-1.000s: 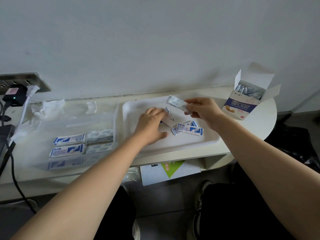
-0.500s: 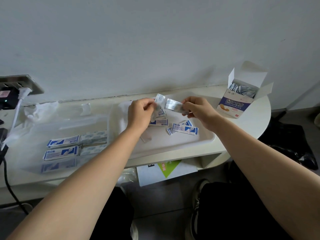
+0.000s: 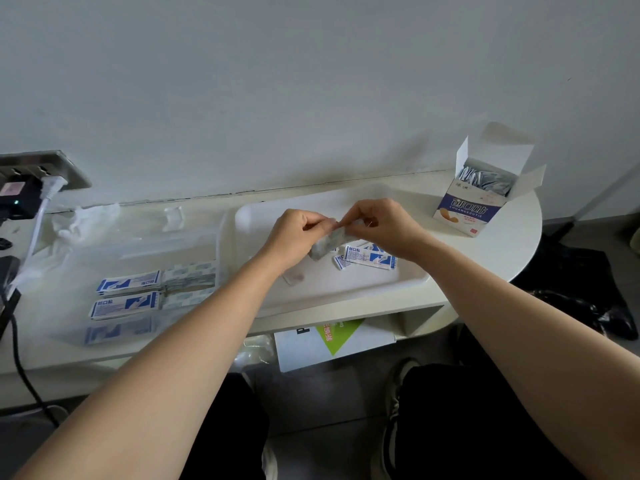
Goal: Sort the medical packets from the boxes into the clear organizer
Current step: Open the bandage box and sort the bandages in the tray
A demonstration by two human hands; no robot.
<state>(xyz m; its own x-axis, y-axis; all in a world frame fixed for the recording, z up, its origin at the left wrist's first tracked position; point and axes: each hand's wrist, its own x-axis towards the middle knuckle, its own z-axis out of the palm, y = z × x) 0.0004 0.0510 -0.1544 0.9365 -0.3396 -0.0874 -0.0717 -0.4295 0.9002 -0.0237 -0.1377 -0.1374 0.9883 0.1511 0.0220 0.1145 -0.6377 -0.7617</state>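
Above the white tray (image 3: 346, 292) my left hand (image 3: 298, 237) and my right hand (image 3: 381, 226) meet and pinch a small bunch of silvery packets (image 3: 325, 244) between them. Blue-and-white packets (image 3: 370, 256) lie loose on the tray just below my right hand. The clear organizer (image 3: 138, 258) stands to the left and holds stacks of blue-and-white packets (image 3: 128, 292) and pale patterned ones (image 3: 188, 280). An open box (image 3: 478, 199) full of silvery packets stands at the far right of the table.
Crumpled clear plastic (image 3: 83, 220) lies behind the organizer. A wall socket with plugs and a white cable (image 3: 38, 192) is at the far left. A white box with a green patch (image 3: 332, 337) sits on the shelf below. The table's rounded edge curves at the right.
My left hand lifted a packet off the tray and rose to meet my right hand. The two hands have closed together, joining their silvery packets into one bunch.
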